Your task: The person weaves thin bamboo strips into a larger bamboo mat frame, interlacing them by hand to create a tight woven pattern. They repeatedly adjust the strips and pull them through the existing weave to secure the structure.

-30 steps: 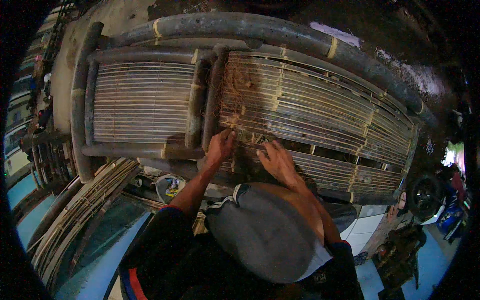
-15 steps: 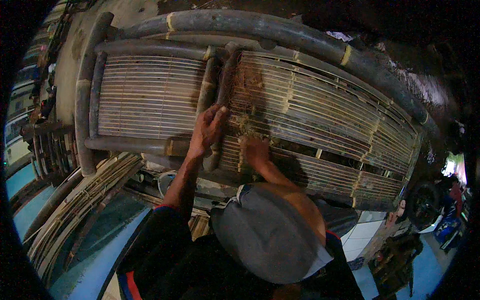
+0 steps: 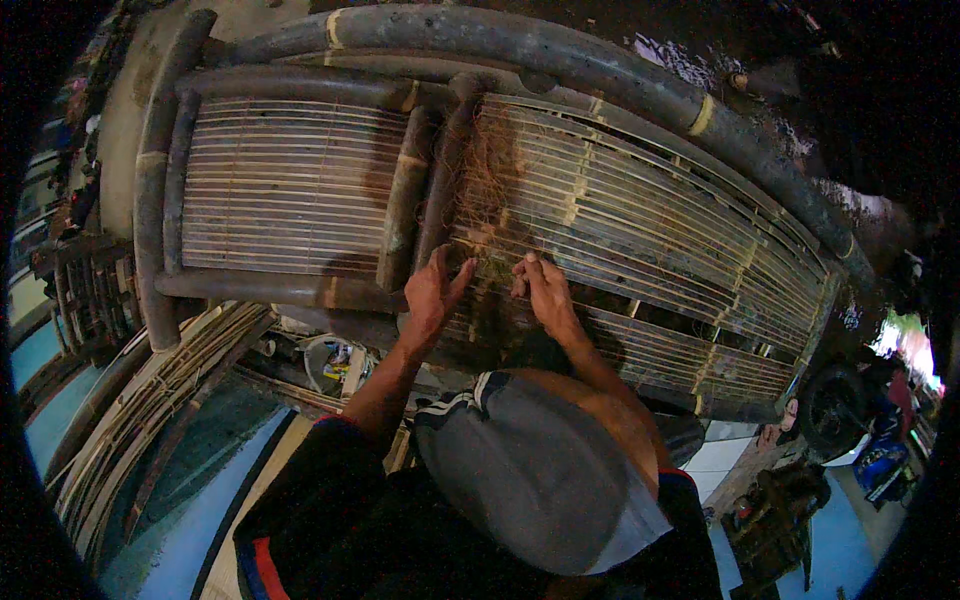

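A long bench-like bamboo frame (image 3: 600, 75) with thick dark poles and thin slats lies before me. Over the right slatted panel (image 3: 640, 210), beside the short dark cross poles, spreads a tangle of thin reddish-brown fibres (image 3: 497, 150). My left hand (image 3: 428, 300) is by the lower end of these poles, thumb and forefinger apart. Facing it over the slats, my right hand (image 3: 548, 295) has its fingers pinched together; what they hold, if anything, is too small to make out. Between both hands sits a small yellowish-green fibrous clump (image 3: 492, 268).
Long split bamboo strips (image 3: 165, 400) lie in a bundle at lower left. A round pale container (image 3: 335, 365) with small items stands near my left forearm. Grey cloth (image 3: 530, 470) fills the lower middle. A dark wheel (image 3: 835, 410) and a blue vehicle part (image 3: 890, 465) are at right.
My left hand has come off the dark cross pole and moved down, its fingers parting. My right hand has turned and shifted slightly right, so both hands now face each other.
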